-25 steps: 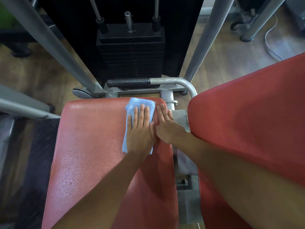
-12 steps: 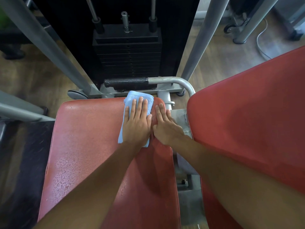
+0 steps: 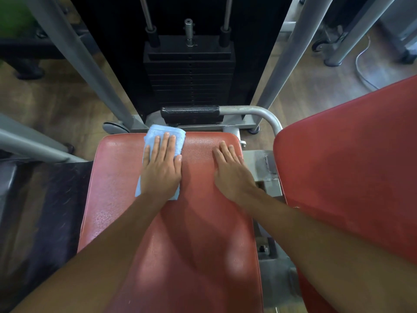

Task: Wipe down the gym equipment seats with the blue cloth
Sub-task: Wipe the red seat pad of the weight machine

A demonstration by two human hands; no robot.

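Cloth first — your left hand (image 3: 161, 170) presses the blue cloth (image 3: 158, 141) flat with fingers straight and close together, at the far edge of the red seat (image 3: 191, 233). Your right hand (image 3: 232, 175) rests bare on the seat's far right — fingers straight, slightly apart.

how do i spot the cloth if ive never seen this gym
Start at the black weight stack in the grey frame; just before it lies a flat red vinyl seat pad. At the pad's far edge, left of centre, a folded light blue terry cloth lies under the left hand. It is the only blue, soft thing; the right hand presses bare vinyl.
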